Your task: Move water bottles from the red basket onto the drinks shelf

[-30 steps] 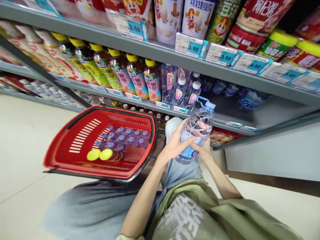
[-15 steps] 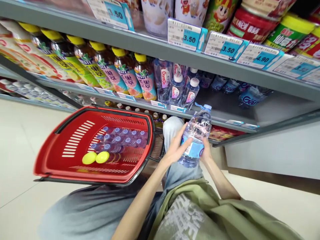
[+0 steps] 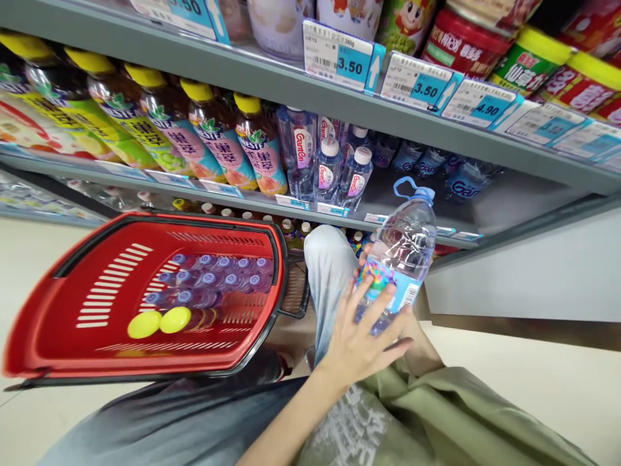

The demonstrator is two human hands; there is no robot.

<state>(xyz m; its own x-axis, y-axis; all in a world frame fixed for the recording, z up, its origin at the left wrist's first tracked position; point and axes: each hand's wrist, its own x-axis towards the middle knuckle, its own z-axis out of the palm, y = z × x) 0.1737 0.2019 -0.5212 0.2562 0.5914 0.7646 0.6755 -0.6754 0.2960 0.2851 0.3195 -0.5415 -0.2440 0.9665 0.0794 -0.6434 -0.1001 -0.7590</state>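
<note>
A large clear water bottle (image 3: pixel 407 239) with a blue cap, a loop handle and a blue label is held up between my hands, its top tilted up and to the right. My left hand (image 3: pixel 361 330) lies across the front of the label, fingers spread against it. Mostly hidden behind the bottle, my right hand (image 3: pixel 420 346) supports it from the back and underside; some fingertips show at its left edge. My bent knee (image 3: pixel 327 259) is just left of the bottle.
At the left stands a red shopping basket (image 3: pixel 58 310) holding several small water bottles (image 3: pixel 208 278) and two yellow-lidded containers (image 3: pixel 160 321). Ahead, a grey shelf (image 3: pixel 233 81) carries tea bottles (image 3: pixel 257 149), small clear bottles (image 3: pixel 327 171) and cans (image 3: pixel 470 42). A white panel (image 3: pixel 533 285) is at the right.
The bottle has turned in my hands, bringing a colourful part of its label into view, and has moved right. My left hand has shifted from its left side onto its front. The view has moved slightly.
</note>
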